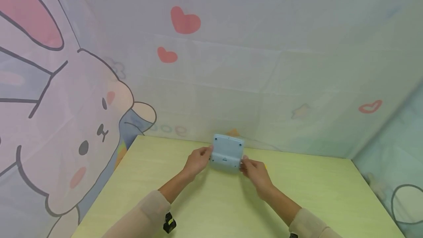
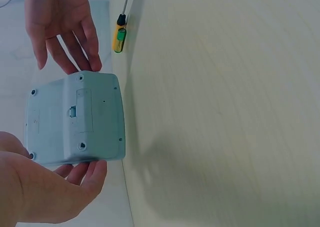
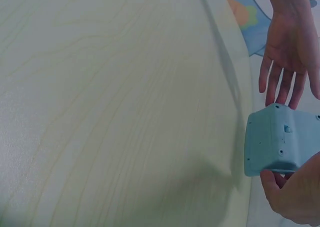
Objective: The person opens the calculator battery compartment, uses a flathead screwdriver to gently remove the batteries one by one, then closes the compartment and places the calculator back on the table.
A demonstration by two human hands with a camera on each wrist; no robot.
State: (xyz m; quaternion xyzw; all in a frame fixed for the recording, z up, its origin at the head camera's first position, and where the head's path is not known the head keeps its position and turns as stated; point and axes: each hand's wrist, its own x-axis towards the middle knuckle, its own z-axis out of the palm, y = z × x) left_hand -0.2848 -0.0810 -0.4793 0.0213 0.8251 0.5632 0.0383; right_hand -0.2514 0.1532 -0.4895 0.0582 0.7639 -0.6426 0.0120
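A light blue calculator (image 1: 227, 151) is held up above the table with its back toward me, showing a battery cover, a latch and screw holes at the corners. My left hand (image 1: 199, 161) holds its left edge, and my right hand (image 1: 256, 173) holds the lower right edge. From the left wrist, the left hand (image 2: 55, 192) has its fingers along the near edge, while the right fingertips meet the opposite edge. In the right wrist view the right thumb and fingers are at the edge of the calculator (image 3: 280, 139). Its front is hidden.
A screwdriver with a yellow and black handle (image 2: 120, 23) lies on the table beyond the right hand, with a small green cylinder (image 2: 121, 34) against it. The pale table (image 1: 314, 194) meets a printed cloth backdrop (image 1: 231, 65) behind.
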